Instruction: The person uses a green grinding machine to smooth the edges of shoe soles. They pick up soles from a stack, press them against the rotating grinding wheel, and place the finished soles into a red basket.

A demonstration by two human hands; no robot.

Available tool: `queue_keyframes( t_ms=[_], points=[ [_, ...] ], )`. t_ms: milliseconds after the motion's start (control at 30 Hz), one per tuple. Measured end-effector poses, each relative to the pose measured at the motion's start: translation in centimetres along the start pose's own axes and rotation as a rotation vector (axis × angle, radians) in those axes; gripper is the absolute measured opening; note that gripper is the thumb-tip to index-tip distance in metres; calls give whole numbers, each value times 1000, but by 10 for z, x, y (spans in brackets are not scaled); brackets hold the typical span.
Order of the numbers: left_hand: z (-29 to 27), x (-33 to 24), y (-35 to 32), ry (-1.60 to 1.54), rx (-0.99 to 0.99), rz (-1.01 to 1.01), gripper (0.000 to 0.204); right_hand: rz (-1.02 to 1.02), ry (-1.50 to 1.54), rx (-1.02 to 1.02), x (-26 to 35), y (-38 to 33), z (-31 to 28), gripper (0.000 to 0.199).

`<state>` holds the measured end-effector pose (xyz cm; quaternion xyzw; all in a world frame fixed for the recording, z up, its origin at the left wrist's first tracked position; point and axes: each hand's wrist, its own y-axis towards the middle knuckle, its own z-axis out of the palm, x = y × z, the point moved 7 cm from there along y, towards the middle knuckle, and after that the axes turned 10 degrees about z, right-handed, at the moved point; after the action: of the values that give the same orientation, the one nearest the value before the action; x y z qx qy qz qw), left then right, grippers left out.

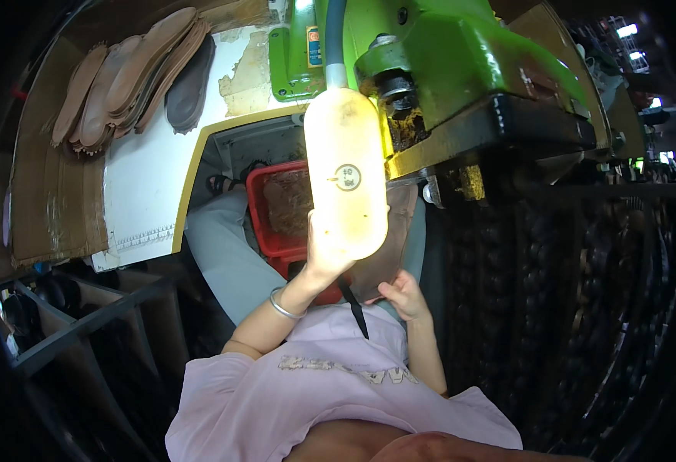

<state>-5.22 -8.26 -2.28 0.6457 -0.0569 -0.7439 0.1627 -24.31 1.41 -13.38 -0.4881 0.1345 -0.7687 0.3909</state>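
Note:
Behind the glowing oblong lamp (pixel 346 208), a flat brown leather-like piece (pixel 384 266) hangs above my lap, partly hidden. My right hand (pixel 406 296) grips its lower edge, thumb on the upper face. My left hand (pixel 326 254), with a bangle at its wrist, reaches up behind the lamp beside the same piece; the lamp covers most of its fingers, so its hold cannot be made out. Below the piece a narrow dark pointed strip (pixel 354 309) lies against my lilac shirt.
A green machine (pixel 461 61) with a dark arm overhangs on the right. Brown insole-shaped pieces (pixel 142 69) are stacked on the white tabletop (pixel 149 189) by a cardboard wall (pixel 53 215). A red bin (pixel 257 219) with scraps sits between my legs. Racks (pixel 76 327) stand lower left.

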Motion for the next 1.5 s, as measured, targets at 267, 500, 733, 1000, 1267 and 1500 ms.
queue_keyframes(
  t_ms=[267,500,733,1000,1267,1500],
  points=[
    [-16,-3,12,-87,60,-51,13,46,-65,108,1,-32,58,32],
    [-24,15,-22,-207,-39,-248,18,28,-70,-31,22,-78,19,34],
    [-16,-4,-16,-165,-76,-160,25,-399,-180,-332,127,-97,-25,27],
    [-19,-16,7,-213,45,-133,28,-638,-242,-413,250,-28,-7,30],
    [-74,-54,6,-67,2,-5,35,-603,-39,-144,235,23,31,18],
    [-135,-52,-16,-47,-150,-105,37,-690,-236,98,205,26,68,33]
  ],
)
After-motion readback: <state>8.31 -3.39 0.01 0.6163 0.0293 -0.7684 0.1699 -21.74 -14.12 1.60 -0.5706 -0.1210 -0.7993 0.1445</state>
